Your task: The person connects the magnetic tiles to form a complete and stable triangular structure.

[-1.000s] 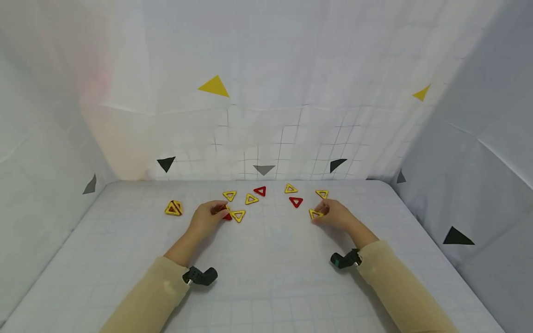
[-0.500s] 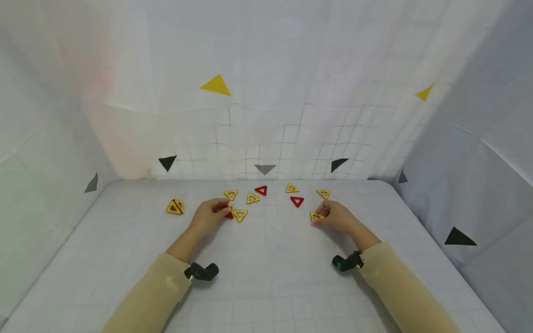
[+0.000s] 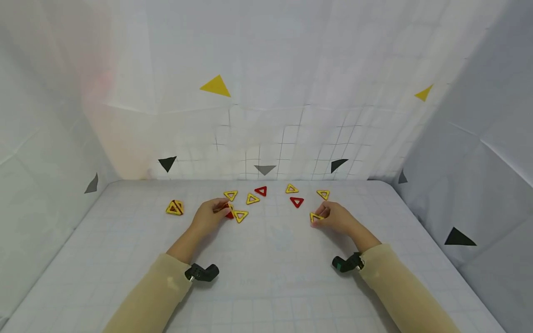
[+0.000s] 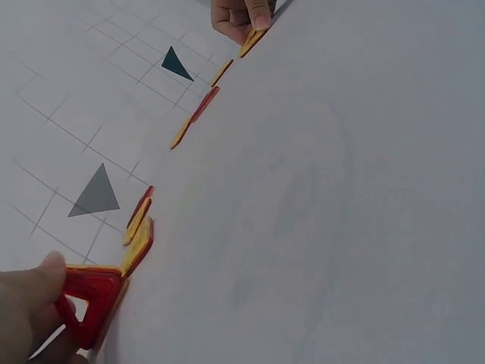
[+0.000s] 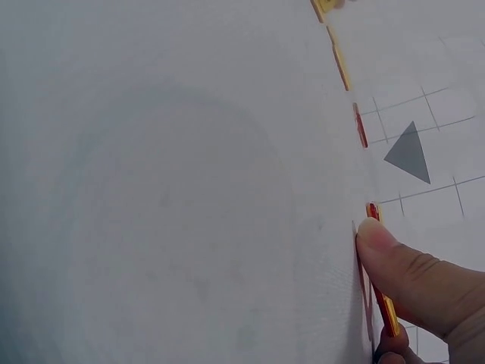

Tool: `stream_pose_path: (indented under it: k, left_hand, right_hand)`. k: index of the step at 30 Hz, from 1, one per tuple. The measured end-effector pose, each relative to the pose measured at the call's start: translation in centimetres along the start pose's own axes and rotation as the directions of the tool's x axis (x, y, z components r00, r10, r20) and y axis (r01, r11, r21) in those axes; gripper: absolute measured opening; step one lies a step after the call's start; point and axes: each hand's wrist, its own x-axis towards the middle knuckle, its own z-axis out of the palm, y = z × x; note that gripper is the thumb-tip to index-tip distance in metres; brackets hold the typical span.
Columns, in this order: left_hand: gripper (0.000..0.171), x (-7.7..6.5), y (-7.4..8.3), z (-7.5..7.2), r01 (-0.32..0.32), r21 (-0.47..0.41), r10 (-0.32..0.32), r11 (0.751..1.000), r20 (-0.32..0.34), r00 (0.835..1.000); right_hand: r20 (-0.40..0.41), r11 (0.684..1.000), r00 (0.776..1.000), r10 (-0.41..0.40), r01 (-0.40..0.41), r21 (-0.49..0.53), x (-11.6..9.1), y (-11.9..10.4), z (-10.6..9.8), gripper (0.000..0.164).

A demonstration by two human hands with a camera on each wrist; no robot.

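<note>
My left hand grips a red triangular tile with an open middle. In the left wrist view the tile stands tilted, with a yellow tile edge behind it. Touching its corner or very near it lies a yellow triangular tile. My right hand pinches another yellow triangular tile between thumb and fingers. That tile is raised on edge in the right wrist view, and its far part is hidden by the fingers.
Between and beyond the hands, red triangular tiles and yellow triangular tiles lie apart on the white table. A small red-and-yellow built piece sits to the left. White sheets enclose the table's back and sides.
My right hand has shifted very slightly toward me with the yellow triangular tile. My left hand keeps its grip almost unmoved. The head view itself has shifted a little.
</note>
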Motion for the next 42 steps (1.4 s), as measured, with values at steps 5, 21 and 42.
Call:
stream_pose_path:
  k: [5, 21, 42]
  left_hand:
    - [0.037, -1.0, 0.3, -0.4, 0.017, -0.028, -0.019, 0.999, -0.064, 0.998]
    - [0.027, -3.1, 1.9, 2.6, -0.058, -0.021, 0.054, 0.998, -0.127, 0.990]
    - [0.046, -1.7, 1.8, 4.4, -0.132, 0.208, 0.131, 0.969, 0.020, 0.991]
  right_hand:
    - [-0.004, 1.000, 1.000, -0.011, 0.011, 0.000, 0.0, 0.0, 0.1, 0.045]
    - [-0.011, 1.000, 1.000, -0.023, 0.023, 0.019, -0.4, -0.1, 0.2, 0.043]
    - [-0.010, 1.000, 1.000, -0.018, 0.019, 0.021, -0.3, 0.0, 0.2, 0.044]
